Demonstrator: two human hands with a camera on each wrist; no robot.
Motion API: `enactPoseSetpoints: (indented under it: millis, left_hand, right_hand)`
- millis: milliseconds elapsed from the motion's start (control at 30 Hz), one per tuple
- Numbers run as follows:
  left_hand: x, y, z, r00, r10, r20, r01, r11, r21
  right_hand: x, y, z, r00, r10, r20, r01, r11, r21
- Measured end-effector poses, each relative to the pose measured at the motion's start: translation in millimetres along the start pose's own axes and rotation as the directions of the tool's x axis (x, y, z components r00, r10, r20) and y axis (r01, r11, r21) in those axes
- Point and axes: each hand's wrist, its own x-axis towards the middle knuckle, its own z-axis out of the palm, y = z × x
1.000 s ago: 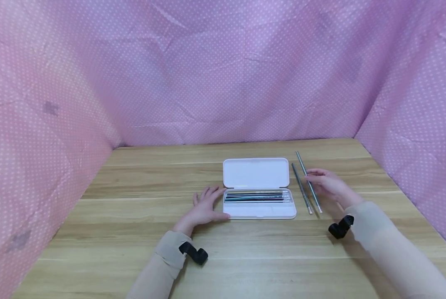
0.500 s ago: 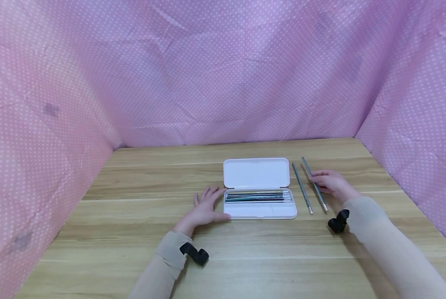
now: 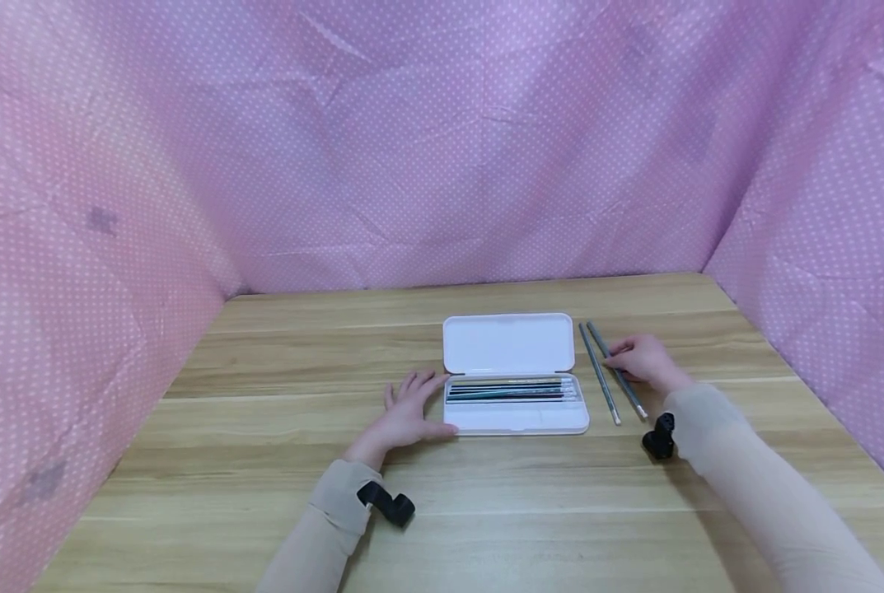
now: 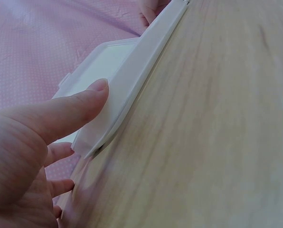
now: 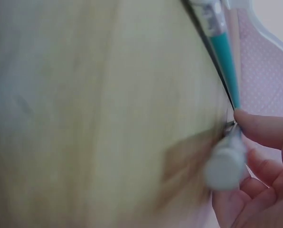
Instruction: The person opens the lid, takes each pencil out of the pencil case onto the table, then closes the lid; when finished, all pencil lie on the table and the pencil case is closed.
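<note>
A white pencil case (image 3: 516, 418) lies with its lid (image 3: 508, 343) folded back, several dark pencils (image 3: 512, 390) side by side in its rear part. My left hand (image 3: 404, 418) spans the case's left end with fingers spread; its thumb (image 4: 91, 97) lies against the front wall, the index finger at the rear corner. To the right of the case, my right hand (image 3: 645, 362) pinches a pencil (image 3: 630, 394) between thumb and fingers, white eraser end towards me. Just left of it a second pencil (image 3: 599, 375) with a teal barrel rests on the table, nearly parallel.
The wooden table (image 3: 264, 478) extends around the case on all sides. A pink dotted cloth (image 3: 442, 165) hangs behind it and at both sides. Black wrist cameras (image 3: 385, 503) sit on both sleeves.
My right hand first shifted right with its pencil and lowered it, then moved back left, bringing the pencil closer to the one on the table. The left hand and case have stayed put.
</note>
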Motion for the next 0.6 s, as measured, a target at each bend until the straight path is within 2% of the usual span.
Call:
enactPoseSetpoints:
  millis: [133,267,600]
  left_hand:
    - [-0.9,1.6,-0.6,1.000,0.003,0.002,-0.003,1.000,-0.007]
    - [-1.8,2.5,-0.2,1.000,0.004,0.008,-0.004,1.000,-0.013]
    - [-3.1,2.2,0.3,1.000,0.006,0.005,-0.006,1.000,-0.025]
  right_hand:
    - [0.9,-2.4,3.3,0.999,-0.026,-0.018,0.025,0.999,-0.035]
    - [-0.5,-3.8,4.1,1.000,-0.019,-0.013,0.019,0.999,-0.047]
    - [-2.8,-3.3,4.0,0.999,-0.026,0.021,0.026,1.000,-0.012]
